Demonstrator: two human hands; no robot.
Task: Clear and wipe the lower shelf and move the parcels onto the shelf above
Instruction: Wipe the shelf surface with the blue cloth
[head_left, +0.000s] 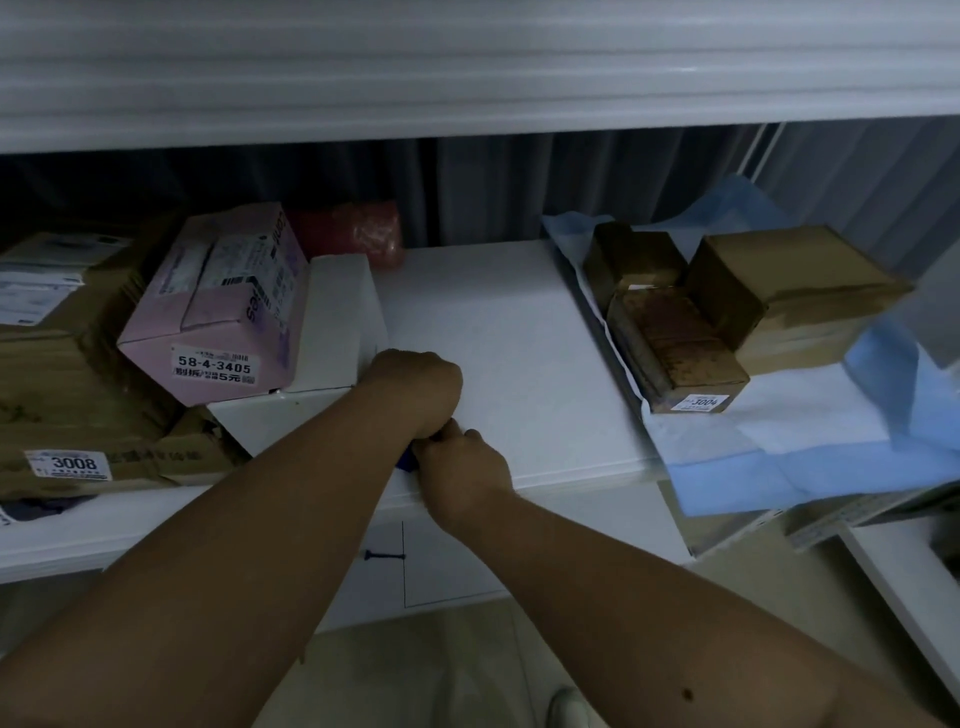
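Both hands met near the front edge of the white shelf (519, 332). The left hand (415, 389) was curled, knuckles up, beside a white box (337, 322); what it held, if anything, was hidden. The right hand (462, 473) pinched something dark blue (406, 462), mostly covered by both wrists and too small to identify.

At 9 o'clock the parcels crowded together: a pink box (223, 312) labelled 58-4-3405 lay tilted on the white box, and a brown carton (78, 415) marked 3008 was cut off by the frame. A red bundle (353, 234) sat dim at the back.

At 3 o'clock three brown boxes (727, 312) rested on blue sheeting (779, 467) that overhung the shelf edge.

Bare shelf lay open between the two groups, from 12 o'clock down to the hands.
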